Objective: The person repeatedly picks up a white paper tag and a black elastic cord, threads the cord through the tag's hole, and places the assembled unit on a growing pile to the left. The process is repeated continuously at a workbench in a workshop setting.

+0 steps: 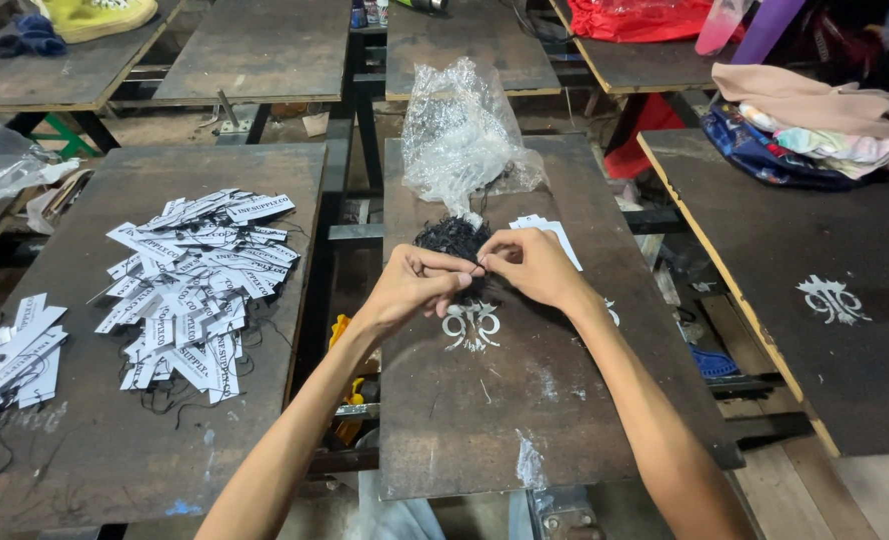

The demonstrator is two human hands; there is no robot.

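Pinching one black string [478,268], both hands [417,285] [535,265] work beside unstrung tags [550,235], with a strung pile [200,275] already done.

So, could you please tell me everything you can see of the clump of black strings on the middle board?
The clump of black strings is a dark, tangled bundle of thin cords, lying on the dark middle board at the mouth of a crumpled clear plastic bag. The left hand and right hand meet just in front of it, fingertips pinched together over its near edge. A white tag lies just right of it.
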